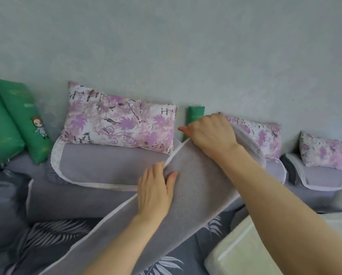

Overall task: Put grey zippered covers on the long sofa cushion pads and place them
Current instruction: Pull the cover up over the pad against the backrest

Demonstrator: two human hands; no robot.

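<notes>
Where the sofa backs onto the wall, two green pillows (pixel 17 120) lean at the far left, and a third green pillow (pixel 196 116) peeks out past mid-frame. Three purple floral pillows (pixel 118 120) stand along the wall, each over a grey piped cushion (pixel 106 167) — three of those too. One long grey covered cushion (pixel 197 197) slants from lower left up to the second floral pillow, above the leaf-print sheet (pixel 53 235). The left hand (pixel 156 191) grips its upper edge midway, fingers curled over the piping and thumb flat on the face. The right hand (pixel 211 133), arm stretched forward, clutches the raised end with fingers wrapped round it. One bare white pad (pixel 243 253) lies at the lower right.
</notes>
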